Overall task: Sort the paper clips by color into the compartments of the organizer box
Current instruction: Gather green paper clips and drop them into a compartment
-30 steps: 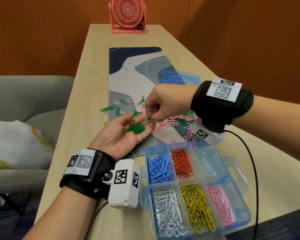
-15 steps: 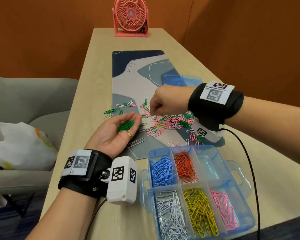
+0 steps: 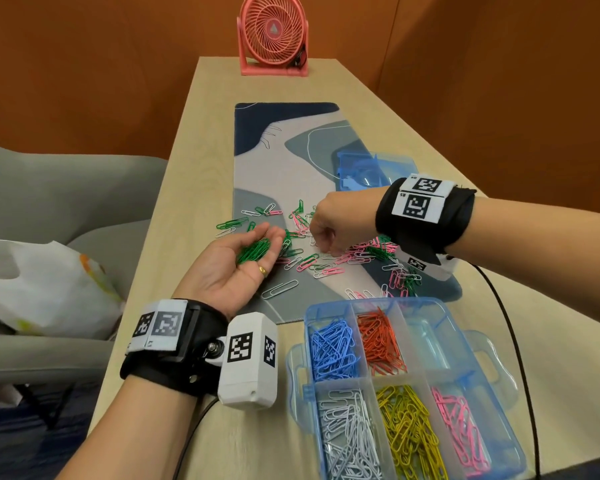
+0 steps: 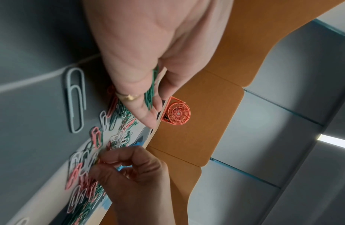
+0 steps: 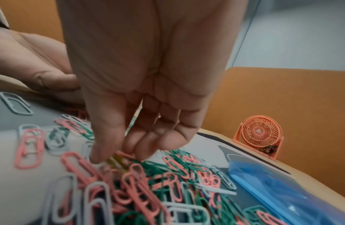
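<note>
Orange wall panels close in a long pale wooden table (image 3: 201, 140) that runs up the middle of the head view, with a grey-and-navy patterned mat (image 3: 284, 161) laid along it. At the centre of that frame the right hand (image 3: 340, 223) reaches down, knuckles up, into the scattered paper clips (image 3: 329, 263); the right wrist view shows its thumb and fingertips (image 5: 99, 153) drawn together over a yellowish clip (image 5: 117, 162) in the heap, but motion blur hides whether they actually pinch it, so that grip cannot be told. Just left of it the left hand (image 3: 236, 268) lies palm up on the mat's edge, fingers loosely extended, cradling a bunch of green clips (image 3: 253, 251) across the fingers, with a gold ring (image 3: 263, 270) on one finger. Loose green, pink and white clips spread over the mat around and to the right of both hands, and one larger white clip (image 3: 279, 289) lies apart, below the left hand. In the lower right of the frame sits the open blue organizer box (image 3: 482, 344): blue and orange clips fill two upper compartments, white, yellow and pink the lower row, and the upper right compartment shows only clear plastic. Its blue lid (image 3: 371, 168) rests on the mat above the right wrist. At the top centre a coral desk fan (image 3: 273, 32) stands at the table's far end. Along the left edge are a grey armchair (image 3: 66, 192) and a white plastic bag (image 3: 45, 285).
</note>
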`<state>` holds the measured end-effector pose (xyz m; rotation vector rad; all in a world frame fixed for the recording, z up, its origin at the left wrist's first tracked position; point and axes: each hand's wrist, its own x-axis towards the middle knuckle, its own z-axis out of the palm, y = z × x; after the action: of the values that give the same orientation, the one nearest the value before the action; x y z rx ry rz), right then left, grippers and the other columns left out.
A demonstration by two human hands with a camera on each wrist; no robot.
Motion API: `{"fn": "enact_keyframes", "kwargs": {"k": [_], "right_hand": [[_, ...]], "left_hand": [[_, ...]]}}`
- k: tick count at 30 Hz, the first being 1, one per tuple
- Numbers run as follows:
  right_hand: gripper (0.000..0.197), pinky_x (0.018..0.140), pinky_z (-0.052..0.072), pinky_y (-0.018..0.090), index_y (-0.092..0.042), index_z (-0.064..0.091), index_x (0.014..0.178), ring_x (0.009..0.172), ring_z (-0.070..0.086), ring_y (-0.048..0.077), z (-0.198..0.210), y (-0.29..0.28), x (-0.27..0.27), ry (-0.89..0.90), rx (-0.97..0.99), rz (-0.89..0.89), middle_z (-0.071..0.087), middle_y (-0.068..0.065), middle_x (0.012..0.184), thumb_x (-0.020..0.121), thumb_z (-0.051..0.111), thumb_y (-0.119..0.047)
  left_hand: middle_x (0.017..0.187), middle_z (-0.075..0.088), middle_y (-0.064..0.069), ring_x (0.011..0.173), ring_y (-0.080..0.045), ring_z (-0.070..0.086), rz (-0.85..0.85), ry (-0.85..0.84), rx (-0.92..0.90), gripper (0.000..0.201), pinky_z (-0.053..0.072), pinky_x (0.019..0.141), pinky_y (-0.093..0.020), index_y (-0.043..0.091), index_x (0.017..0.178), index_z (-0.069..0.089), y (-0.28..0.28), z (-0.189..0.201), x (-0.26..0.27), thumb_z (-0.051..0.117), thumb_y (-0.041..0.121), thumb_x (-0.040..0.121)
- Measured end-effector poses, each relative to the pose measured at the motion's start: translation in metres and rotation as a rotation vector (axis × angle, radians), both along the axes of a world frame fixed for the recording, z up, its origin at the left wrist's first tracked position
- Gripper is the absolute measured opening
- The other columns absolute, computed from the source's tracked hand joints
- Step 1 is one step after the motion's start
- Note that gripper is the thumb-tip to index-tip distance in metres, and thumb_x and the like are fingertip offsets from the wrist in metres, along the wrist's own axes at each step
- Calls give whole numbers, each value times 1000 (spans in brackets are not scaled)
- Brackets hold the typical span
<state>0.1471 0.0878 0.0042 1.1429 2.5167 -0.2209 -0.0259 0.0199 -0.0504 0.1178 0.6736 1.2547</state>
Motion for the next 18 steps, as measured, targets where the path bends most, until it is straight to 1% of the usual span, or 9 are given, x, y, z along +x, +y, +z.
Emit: {"fn": "enact_keyframes", "kwargs": {"k": [2,4,6,8,10,12,14,17,18], "right_hand": [[13,57,36,10,-16,71,92,74,51,8,1,0,2,-12,3,-4,61,-8,81,81,68,-9],[12,58,39,12,-18,71,91,74,52,7,2,0,1,34,16,0,61,-9,80,85,63,-11],[12,66,44,18,-19,70,93,76,55,10,2,-1,-2,116,26,8,62,-8,81,88,60,-15],[8,68,44,21,-19,69,92,75,55,11,1,-2,-6,159,24,20,60,-10,75,88,62,-20],[7,64,43,18,-19,69,91,75,56,10,-1,-3,-10,141,-10,27,56,-14,70,85,67,-22],[12,63,40,12,-17,70,95,75,55,8,-4,-3,-12,105,-48,23,57,-14,72,83,71,-21],[13,61,39,11,-16,69,95,73,54,6,-6,-2,-12,83,-65,14,59,-12,77,83,71,-20],[2,55,37,11,-15,66,85,63,50,3,-8,-1,-10,69,-63,10,57,-13,71,84,67,-17],[3,52,36,10,-16,64,81,61,49,3,-8,-1,-10,72,-50,13,55,-13,68,83,65,-15]], "left_hand": [[97,61,-20,107,-30,60,-7,4,5,15,58,74,-37,-8,99,57,-1,0,2,44,-6,92],[94,61,-19,109,-31,59,-12,5,13,13,58,75,-37,-8,96,57,-1,0,3,45,-5,91],[95,60,-19,108,-31,59,-14,-3,17,14,58,74,-37,-8,97,56,-1,0,2,45,-3,91],[95,60,-19,104,-31,60,-5,-8,19,14,58,74,-37,-8,98,56,0,0,-1,45,-1,92],[94,61,-18,101,-31,61,12,-3,27,15,56,77,-37,-7,97,56,1,1,-5,44,0,93],[88,64,-19,96,-30,62,27,-5,36,15,55,79,-38,-7,96,57,1,3,-9,44,1,93],[84,65,-20,93,-30,63,43,-28,36,17,55,79,-38,-7,96,57,2,5,-14,43,2,93],[89,65,-21,93,-30,64,57,-44,34,19,56,79,-37,-7,98,57,2,5,-18,42,4,95],[90,65,-21,93,-30,64,56,-46,32,19,56,78,-37,-7,98,57,2,5,-19,41,4,95]]}}
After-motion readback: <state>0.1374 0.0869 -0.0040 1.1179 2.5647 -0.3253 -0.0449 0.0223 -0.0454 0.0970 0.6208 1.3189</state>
